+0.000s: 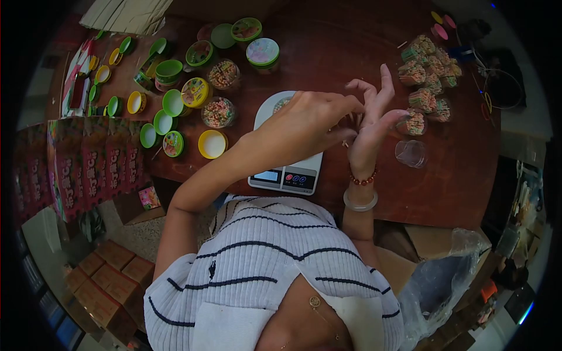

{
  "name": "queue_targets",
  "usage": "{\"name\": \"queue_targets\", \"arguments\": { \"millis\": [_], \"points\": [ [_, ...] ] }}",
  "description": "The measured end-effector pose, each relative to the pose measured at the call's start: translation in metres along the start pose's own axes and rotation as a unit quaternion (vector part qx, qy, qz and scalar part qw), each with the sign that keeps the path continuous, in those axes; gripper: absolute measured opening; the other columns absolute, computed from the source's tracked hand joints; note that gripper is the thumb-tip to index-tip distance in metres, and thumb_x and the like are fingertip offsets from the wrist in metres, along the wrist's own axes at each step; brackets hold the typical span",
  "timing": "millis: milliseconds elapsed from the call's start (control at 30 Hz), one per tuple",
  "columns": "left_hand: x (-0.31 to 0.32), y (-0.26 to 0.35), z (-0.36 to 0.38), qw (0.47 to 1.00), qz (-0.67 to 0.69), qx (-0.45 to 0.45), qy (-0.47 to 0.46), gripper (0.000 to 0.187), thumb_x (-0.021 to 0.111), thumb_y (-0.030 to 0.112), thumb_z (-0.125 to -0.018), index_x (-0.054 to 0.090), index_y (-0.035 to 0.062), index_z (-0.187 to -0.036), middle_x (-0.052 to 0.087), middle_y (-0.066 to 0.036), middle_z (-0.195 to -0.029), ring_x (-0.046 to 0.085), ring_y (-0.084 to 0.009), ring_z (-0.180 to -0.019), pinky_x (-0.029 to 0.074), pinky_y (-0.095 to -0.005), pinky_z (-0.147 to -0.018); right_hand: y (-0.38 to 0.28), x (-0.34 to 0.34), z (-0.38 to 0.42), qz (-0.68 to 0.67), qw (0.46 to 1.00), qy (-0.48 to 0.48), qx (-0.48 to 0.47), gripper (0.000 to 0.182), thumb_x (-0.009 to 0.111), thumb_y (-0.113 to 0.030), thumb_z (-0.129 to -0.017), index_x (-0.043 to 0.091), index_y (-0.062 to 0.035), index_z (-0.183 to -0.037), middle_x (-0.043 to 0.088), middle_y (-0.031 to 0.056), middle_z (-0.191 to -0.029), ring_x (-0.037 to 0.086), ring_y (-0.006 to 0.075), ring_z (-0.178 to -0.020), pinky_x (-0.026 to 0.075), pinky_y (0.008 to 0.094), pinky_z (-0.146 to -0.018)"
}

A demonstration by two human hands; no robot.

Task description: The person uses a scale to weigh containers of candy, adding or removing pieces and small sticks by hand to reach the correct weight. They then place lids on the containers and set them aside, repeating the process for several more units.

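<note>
Nearest the camera, at the bottom of the frame, a striped shirt (275,257) is seen. Above it, at centre, a scale (300,175) is set on the table (363,193), with a cup (280,104) on its far part, mostly covered by the left hand (304,120). The left fingers are bent narrowly against the palm of the right hand (374,117); whether anything is pinched there cannot be told. The right hand is held wide, palm turned up, fingers and thumb spread, just beside the scale's right edge. A pale stick (346,143) is seen end-on at the lower palm, below the left fingertips; how it is gripped cannot be told.

Left of the scale, bead-like sweets are held in two tubs (218,112), near a yellow pot (212,144). Stick-filled cups (415,123) are grouped at upper right, with a clear lid (411,153) just below. Pink packs (96,164) are seen at left.
</note>
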State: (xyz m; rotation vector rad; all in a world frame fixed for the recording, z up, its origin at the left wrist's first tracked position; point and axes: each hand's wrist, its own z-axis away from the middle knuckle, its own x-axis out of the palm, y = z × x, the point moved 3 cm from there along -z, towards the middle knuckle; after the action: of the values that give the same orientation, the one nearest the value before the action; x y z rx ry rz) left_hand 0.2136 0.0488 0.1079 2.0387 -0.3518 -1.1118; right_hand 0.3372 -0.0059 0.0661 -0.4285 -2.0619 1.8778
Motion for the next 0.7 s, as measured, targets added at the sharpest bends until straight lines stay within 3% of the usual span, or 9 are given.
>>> {"name": "queue_targets", "arguments": {
  "millis": [33,167,233,367,433,467,567,633,700],
  "points": [
    [0.003,-0.003,-0.001,0.995,0.087,-0.041,-0.006,0.029,0.079,0.006,-0.081,0.068,-0.0016,-0.107,0.073,-0.016,-0.096,0.073,-0.0338,-0.088,0.06,-0.0403,-0.074,-0.003,-0.003,0.001,-0.019,1.0,0.002,0.008,0.11,0.004,-0.09,-0.09,0.011,-0.0073,-0.163,0.051,0.0137,-0.123,0.056,0.013,-0.08,0.044,0.0239,-0.066],
    [0.008,-0.01,-0.008,0.993,0.121,0.002,0.014,0.025,0.078,0.003,-0.082,0.068,-0.0023,-0.105,0.073,-0.018,-0.096,0.074,-0.0327,-0.088,0.06,-0.0389,-0.073,0.0,-0.01,-0.004,-0.036,0.999,-0.012,-0.002,0.113,0.004,-0.091,-0.088,0.009,-0.0077,-0.164,0.051,0.0134,-0.123,0.057,0.0137,-0.083,0.046,0.025,-0.064],
    [0.006,-0.012,-0.012,0.993,0.116,-0.002,-0.033,0.022,0.078,0.005,-0.081,0.068,-0.0038,-0.099,0.074,-0.019,-0.092,0.075,-0.032,-0.084,0.061,-0.0376,-0.073,0.002,-0.007,-0.004,-0.023,0.998,-0.052,-0.012,0.111,0.004,-0.09,-0.09,0.009,-0.0078,-0.164,0.051,0.0128,-0.121,0.057,0.0151,-0.09,0.049,0.0268,-0.07],
    [0.01,-0.015,-0.01,0.993,0.101,-0.047,-0.031,0.021,0.078,0.007,-0.08,0.069,-0.0042,-0.096,0.074,-0.02,-0.09,0.076,-0.0316,-0.079,0.061,-0.0362,-0.072,0.011,-0.007,-0.007,0.029,0.996,-0.083,-0.021,0.112,0.003,-0.09,-0.089,0.01,-0.0077,-0.164,0.051,0.0126,-0.121,0.055,0.0165,-0.096,0.051,0.0296,-0.078],
    [0.016,-0.018,-0.007,0.989,0.126,-0.061,0.055,0.022,0.076,0.008,-0.08,0.068,-0.0035,-0.097,0.074,-0.019,-0.088,0.076,-0.0286,-0.076,0.061,-0.0349,-0.071,0.013,-0.005,-0.011,0.016,0.997,-0.081,-0.004,0.11,0.007,-0.089,-0.091,0.008,-0.0072,-0.165,0.051,0.013,-0.12,0.054,0.018,-0.104,0.051,0.0325,-0.087],
    [0.016,-0.019,-0.006,0.989,0.125,-0.06,0.055,0.022,0.076,0.008,-0.08,0.068,-0.0035,-0.097,0.074,-0.019,-0.088,0.076,-0.0286,-0.076,0.061,-0.0349,-0.071,0.012,-0.002,-0.011,0.015,0.997,-0.08,-0.005,0.11,0.007,-0.089,-0.091,0.008,-0.0072,-0.165,0.051,0.013,-0.12,0.054,0.018,-0.104,0.051,0.0325,-0.087],
    [0.016,-0.026,-0.001,0.978,0.16,-0.116,0.072,0.021,0.075,0.008,-0.081,0.068,-0.0029,-0.097,0.075,-0.014,-0.087,0.076,-0.02,-0.079,0.061,-0.0325,-0.074,0.009,0.007,-0.009,0.001,0.997,-0.073,0.03,0.111,0.009,-0.091,-0.089,0.009,-0.0101,-0.165,0.051,0.0122,-0.121,0.058,0.0179,-0.101,0.051,0.0304,-0.084],
    [0.019,-0.038,0.004,0.945,0.252,-0.203,0.038,0.021,0.075,0.009,-0.082,0.067,-0.0026,-0.097,0.074,-0.008,-0.085,0.074,-0.0133,-0.083,0.059,-0.0296,-0.078,0.01,0.01,-0.011,0.0,0.996,-0.086,0.025,0.108,0.014,-0.089,-0.092,0.009,-0.0107,-0.165,0.05,0.0132,-0.122,0.059,0.0203,-0.105,0.053,0.0356,-0.089],
    [0.018,-0.04,0.006,0.927,0.301,-0.221,0.033,0.021,0.075,0.009,-0.082,0.068,-0.0027,-0.098,0.074,-0.006,-0.085,0.072,-0.0114,-0.085,0.059,-0.0286,-0.079,0.001,0.012,-0.011,0.018,0.995,-0.093,0.014,0.106,0.015,-0.088,-0.093,0.008,-0.011,-0.165,0.05,0.0135,-0.123,0.059,0.021,-0.106,0.054,0.0368,-0.091]
  ]
}}
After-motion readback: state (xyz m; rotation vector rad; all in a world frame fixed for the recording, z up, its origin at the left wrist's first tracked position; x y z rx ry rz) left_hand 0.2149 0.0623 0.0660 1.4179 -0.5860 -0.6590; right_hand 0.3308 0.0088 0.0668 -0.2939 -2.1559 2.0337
